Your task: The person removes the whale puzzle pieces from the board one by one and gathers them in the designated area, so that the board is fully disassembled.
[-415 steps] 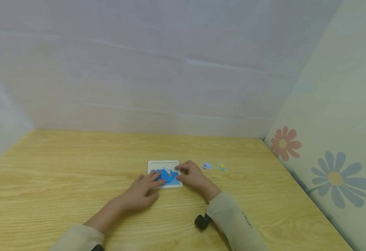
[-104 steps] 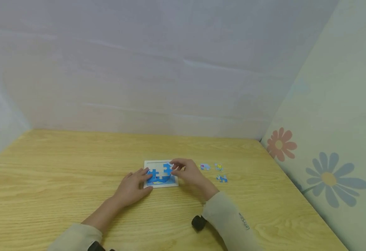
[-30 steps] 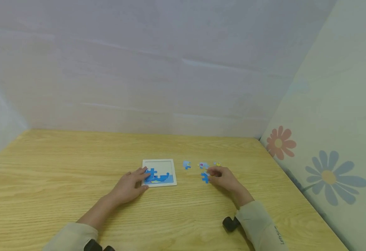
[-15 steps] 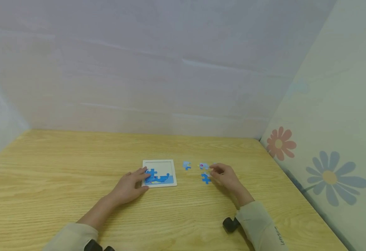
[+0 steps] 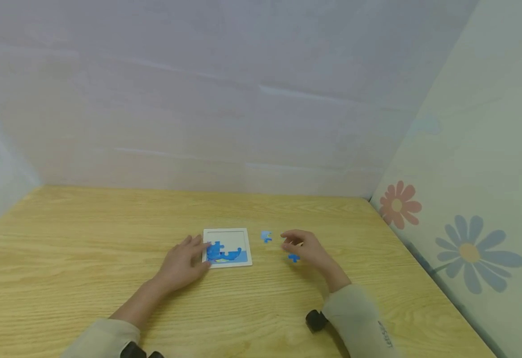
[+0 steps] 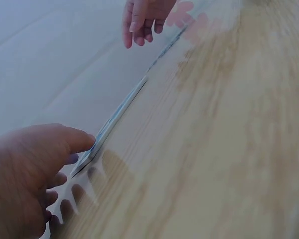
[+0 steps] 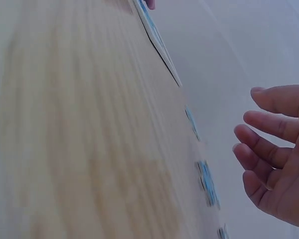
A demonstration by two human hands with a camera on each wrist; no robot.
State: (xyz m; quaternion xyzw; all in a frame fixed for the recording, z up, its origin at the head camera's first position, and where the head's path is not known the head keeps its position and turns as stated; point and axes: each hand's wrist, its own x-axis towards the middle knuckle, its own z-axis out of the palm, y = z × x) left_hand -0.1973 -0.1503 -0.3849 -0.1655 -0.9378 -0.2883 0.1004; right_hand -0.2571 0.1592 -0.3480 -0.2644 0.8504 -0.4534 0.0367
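Note:
A white puzzle tray [image 5: 227,232] lies on the wooden table, with blue pieces filling its lower part. My left hand [image 5: 184,261] rests flat beside it, its fingertips on the tray's left edge [image 6: 120,110]. My right hand [image 5: 303,247] hovers just right of the tray over loose pieces, fingers spread and loosely bent, holding nothing [image 7: 274,149]. A pale blue piece [image 5: 266,236] lies between tray and right hand. A darker blue piece [image 5: 294,258] shows at the hand's near side. Other loose pieces are hidden under that hand.
The wooden table [image 5: 86,238] runs wide to the left and front. A pale wall stands behind it. A panel with printed flowers [image 5: 469,251] closes the right side. A black wrist camera [image 5: 314,320] sits by my right sleeve.
My right hand set a blue piece on the table to the right, let go, then drifted left over the loose pieces. My left hand stays at the tray's left edge.

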